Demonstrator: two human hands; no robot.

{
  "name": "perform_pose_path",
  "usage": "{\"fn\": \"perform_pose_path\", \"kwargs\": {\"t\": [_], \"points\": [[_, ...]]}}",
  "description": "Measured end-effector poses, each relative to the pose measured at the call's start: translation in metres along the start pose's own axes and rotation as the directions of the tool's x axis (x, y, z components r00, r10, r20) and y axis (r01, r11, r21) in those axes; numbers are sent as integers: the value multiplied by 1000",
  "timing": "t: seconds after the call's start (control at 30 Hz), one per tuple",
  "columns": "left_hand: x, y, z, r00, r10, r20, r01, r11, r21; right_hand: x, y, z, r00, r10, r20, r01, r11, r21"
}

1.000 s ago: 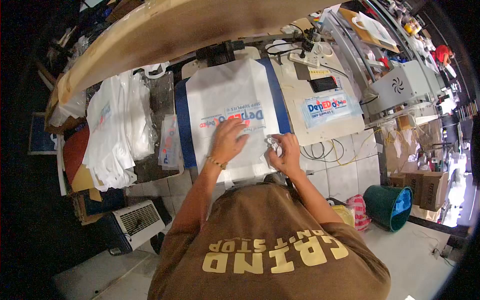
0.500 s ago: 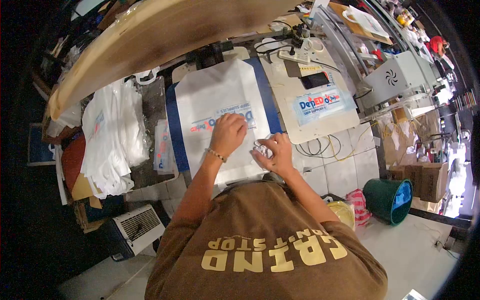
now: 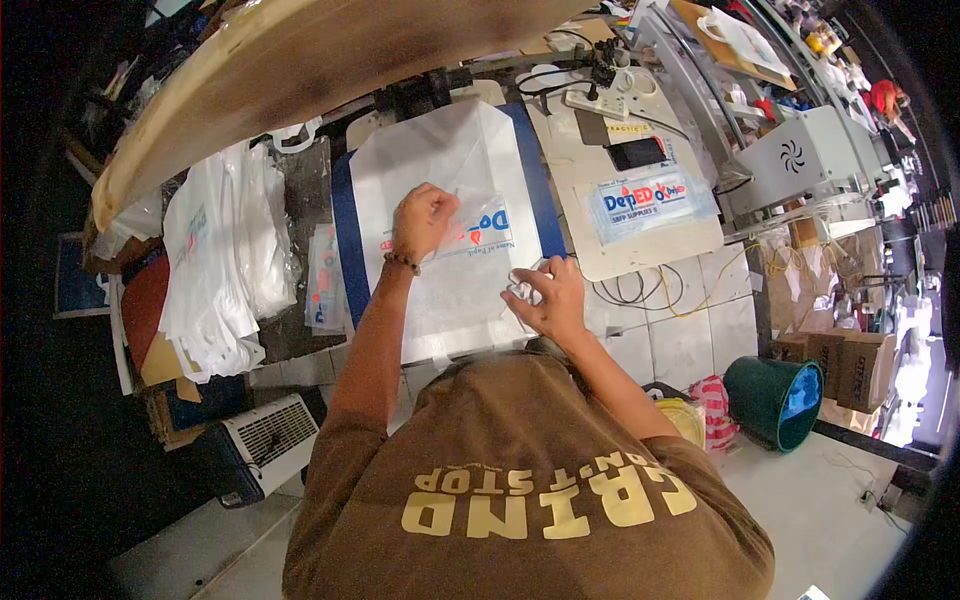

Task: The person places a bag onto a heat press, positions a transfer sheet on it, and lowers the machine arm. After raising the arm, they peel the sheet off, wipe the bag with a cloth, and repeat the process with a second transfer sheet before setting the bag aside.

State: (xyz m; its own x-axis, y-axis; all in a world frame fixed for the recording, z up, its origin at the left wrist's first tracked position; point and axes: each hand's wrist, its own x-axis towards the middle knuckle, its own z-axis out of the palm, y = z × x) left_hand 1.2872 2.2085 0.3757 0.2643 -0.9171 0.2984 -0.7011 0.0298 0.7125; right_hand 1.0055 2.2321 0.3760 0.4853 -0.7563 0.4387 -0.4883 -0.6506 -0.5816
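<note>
A white bag [image 3: 440, 150] lies flat over a dark blue board [image 3: 535, 170] in front of me. Printed on it is a blue and red logo [image 3: 490, 230], upside down from my side. My left hand [image 3: 425, 220] is closed on a clear film [image 3: 478, 207] that stands partly raised over the print; its edges are hard to make out. At the bag's right edge, my right hand [image 3: 552, 300] is wrapped round a crumpled wad of whitish film [image 3: 527, 287].
White bags [image 3: 225, 260] are piled at the left. On the right, a cream board [image 3: 590, 255] bears a printed transfer sheet [image 3: 650, 205], a black phone [image 3: 637, 153] and a power strip [image 3: 597, 103]. A large curved wooden board [image 3: 300, 80] overhangs the far side. A green bin [image 3: 745, 395] stands at lower right.
My left hand has moved left and slightly away from me with the film, uncovering more of the print. My right hand stays nearly in place with the crumpled wad.
</note>
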Motion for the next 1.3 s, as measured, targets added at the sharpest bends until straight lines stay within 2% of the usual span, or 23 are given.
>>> {"fn": "perform_pose_path", "kwargs": {"t": [0.07,0.3,0.7,0.9,0.97,1.1,1.17,1.3], "points": [[4,-8,-1,999,30,-35,-30,1000,3,0,0,1,1000,-3,-6,3,1000,0],[13,-10,-8,999,48,4,-48,999,-13,1,2,3,998,-32,-45,31,999,-24],[18,-7,-10,997,-24,78,27,999,-34,2,2,2,1000,-2,-26,1,1000,-5],[20,-12,-11,1000,-1,3,1,999,-52,2,0,1,999,-3,-33,3,1000,-2],[20,-10,-13,998,-42,38,46,994,-96,3,-2,-1,1000,6,-23,-7,1000,-8],[19,-7,-16,995,-70,74,74,996,-52,3,-2,-2,1000,13,-9,-13,1000,4],[18,-4,-16,948,-147,282,180,979,-95,3,-2,-3,1000,10,-6,-10,1000,5],[17,-1,-14,980,-72,185,93,989,-112,3,-1,-1,1000,14,-14,-14,1000,13]]}}
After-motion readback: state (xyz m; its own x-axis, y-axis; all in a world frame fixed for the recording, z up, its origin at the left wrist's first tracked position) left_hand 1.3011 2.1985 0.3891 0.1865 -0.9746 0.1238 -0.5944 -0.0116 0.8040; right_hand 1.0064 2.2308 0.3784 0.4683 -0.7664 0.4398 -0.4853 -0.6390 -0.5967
